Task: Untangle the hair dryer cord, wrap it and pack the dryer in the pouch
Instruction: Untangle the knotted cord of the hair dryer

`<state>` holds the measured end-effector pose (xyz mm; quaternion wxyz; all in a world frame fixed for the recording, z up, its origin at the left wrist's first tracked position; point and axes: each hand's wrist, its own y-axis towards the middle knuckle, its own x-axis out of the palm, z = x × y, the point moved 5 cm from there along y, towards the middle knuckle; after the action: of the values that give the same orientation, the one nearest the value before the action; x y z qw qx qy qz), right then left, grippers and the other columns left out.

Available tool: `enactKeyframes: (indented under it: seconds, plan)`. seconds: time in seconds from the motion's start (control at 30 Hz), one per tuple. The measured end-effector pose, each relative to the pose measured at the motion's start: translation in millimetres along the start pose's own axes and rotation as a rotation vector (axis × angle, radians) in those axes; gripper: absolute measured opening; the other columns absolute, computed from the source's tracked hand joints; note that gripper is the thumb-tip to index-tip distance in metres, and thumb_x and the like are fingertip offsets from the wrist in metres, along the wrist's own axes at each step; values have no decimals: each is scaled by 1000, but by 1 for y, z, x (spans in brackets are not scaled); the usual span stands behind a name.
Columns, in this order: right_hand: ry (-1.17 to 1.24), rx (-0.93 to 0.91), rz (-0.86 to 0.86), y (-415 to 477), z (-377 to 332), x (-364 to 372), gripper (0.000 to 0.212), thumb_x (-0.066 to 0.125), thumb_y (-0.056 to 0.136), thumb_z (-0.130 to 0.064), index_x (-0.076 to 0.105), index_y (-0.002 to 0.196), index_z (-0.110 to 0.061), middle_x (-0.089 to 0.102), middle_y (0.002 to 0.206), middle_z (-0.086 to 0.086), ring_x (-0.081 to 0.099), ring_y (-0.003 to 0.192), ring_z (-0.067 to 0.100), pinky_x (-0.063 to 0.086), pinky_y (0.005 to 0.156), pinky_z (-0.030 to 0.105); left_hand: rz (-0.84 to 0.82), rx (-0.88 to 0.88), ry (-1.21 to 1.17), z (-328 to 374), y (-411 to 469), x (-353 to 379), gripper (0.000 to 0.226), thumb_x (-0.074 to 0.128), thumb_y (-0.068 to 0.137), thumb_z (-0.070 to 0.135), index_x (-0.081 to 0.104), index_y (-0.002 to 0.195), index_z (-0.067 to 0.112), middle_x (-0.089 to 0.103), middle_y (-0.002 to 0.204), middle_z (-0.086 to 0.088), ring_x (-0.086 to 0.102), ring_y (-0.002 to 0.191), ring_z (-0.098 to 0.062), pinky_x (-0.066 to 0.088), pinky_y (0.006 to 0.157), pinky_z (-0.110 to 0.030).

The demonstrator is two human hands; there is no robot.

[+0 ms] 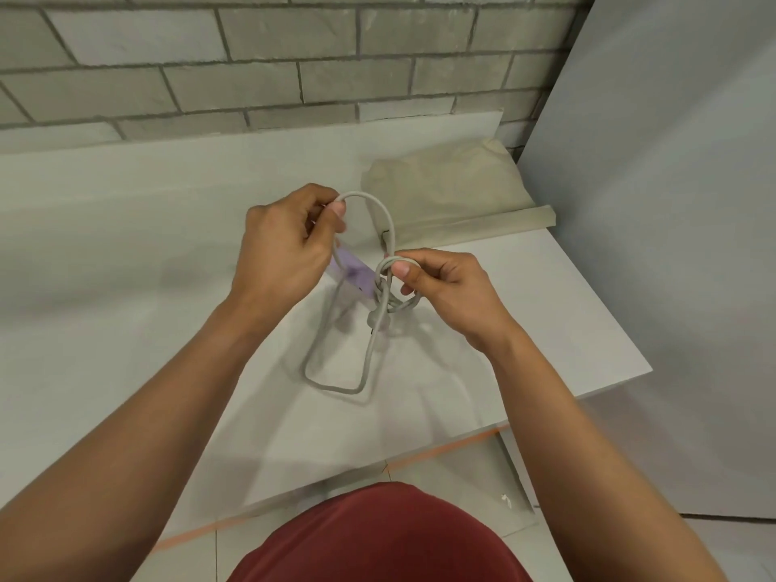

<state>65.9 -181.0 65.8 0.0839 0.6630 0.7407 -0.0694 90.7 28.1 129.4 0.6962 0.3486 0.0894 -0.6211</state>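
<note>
- Two hands of yours work above the white worktop (pixel 126 254), both raised off its surface near its middle.
- Your left hand (pixel 285 249) is curled. Its thumb and forefinger pinch the top of the grey cord (pixel 388 222), where it arches over to the right.
- Just below and right of that hand, a lilac piece of the hair dryer (pixel 357 273) shows. The hand hides most of it, so you cannot tell whether it is held or lies on the worktop.
- One long loop of the cord drops from between your hands, its bottom bend reaching toward the near edge.
- Between the hands the cord bunches into a knot (pixel 384 302).
- Your right hand (pixel 449 296) pinches a small loop at the top of that knot, with the thumb pressed over it and the other fingers curled beneath.
- At the far right corner the beige pouch (pixel 445 186) lies flat, well apart from both hands.
</note>
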Motion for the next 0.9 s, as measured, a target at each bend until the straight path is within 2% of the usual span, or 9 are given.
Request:
enactKeyframes:
  seconds: [0.17, 0.27, 0.37, 0.43, 0.5, 0.57, 0.67, 0.77, 0.9]
  plan:
    - [-1, -12, 8, 0, -2, 3, 13, 69, 100, -22, 81, 102, -17, 78, 93, -6, 64, 75, 7, 53, 81, 20, -53, 1, 76, -6, 8, -2, 19, 56, 102, 27, 72, 106, 21, 75, 90, 7, 68, 84, -11, 53, 78, -26]
    - [18, -33, -23, -2, -5, -1, 11, 69, 100, -18, 80, 103, -19, 78, 90, -6, 68, 81, 7, 55, 81, 22, -81, 110, 290, -9, 11, -4, 38, 58, 97, 22, 61, 135, 21, 66, 128, -2, 61, 114, -27, 51, 96, -40]
    - [-4, -49, -71, -3, -9, -6, 13, 69, 99, -18, 81, 105, -22, 79, 92, -4, 68, 86, 12, 56, 84, 27, -232, 427, 504, 6, 10, 9, 67, 64, 93, 22, 42, 155, 21, 44, 156, -12, 43, 140, -36, 36, 115, -50]
    - [-14, -42, -108, -4, -11, -7, 16, 69, 100, -18, 81, 109, -21, 80, 98, -4, 70, 91, 14, 56, 87, 29, -387, 610, 610, 15, 7, 25, 54, 55, 97, 37, 51, 149, 24, 51, 152, -9, 45, 142, -34, 30, 120, -53]
    - [-27, -50, -106, -5, -12, -9, 18, 68, 100, -17, 79, 115, -15, 80, 99, -4, 72, 93, 14, 56, 87, 29, -484, 688, 667, 21, 5, 35, 46, 39, 99, 45, 69, 127, 25, 70, 124, -3, 63, 120, -30, 35, 115, -51]
    - [-16, -41, -49, -7, -11, -14, 19, 68, 100, -18, 79, 115, -13, 80, 97, -4, 73, 91, 14, 58, 88, 31, -475, 671, 656, 25, 3, 36, 53, 30, 98, 50, 74, 105, 20, 73, 93, -1, 68, 90, -32, 48, 96, -45]
    - [72, 19, 4, -11, -5, -19, 23, 68, 100, -21, 78, 120, -13, 79, 107, 10, 75, 101, 30, 61, 95, 46, -311, 398, 500, 15, 12, 19, 54, 29, 98, 59, 69, 108, 24, 73, 95, 2, 65, 89, -33, 50, 71, -40]
    - [109, 57, 5, -14, -2, -17, 30, 68, 101, -22, 74, 128, -13, 78, 109, 13, 77, 97, 29, 60, 97, 49, -169, 248, 408, 3, 14, 9, 31, 39, 105, 49, 64, 106, 30, 70, 90, 11, 64, 86, -28, 52, 71, -41]
    - [100, 59, 20, -11, -4, -10, 31, 68, 100, -23, 73, 130, -15, 77, 110, 18, 78, 94, 29, 60, 97, 50, -204, 163, 285, -1, 9, 10, 32, 36, 103, 47, 60, 123, 40, 71, 92, 10, 67, 87, -23, 55, 76, -42]
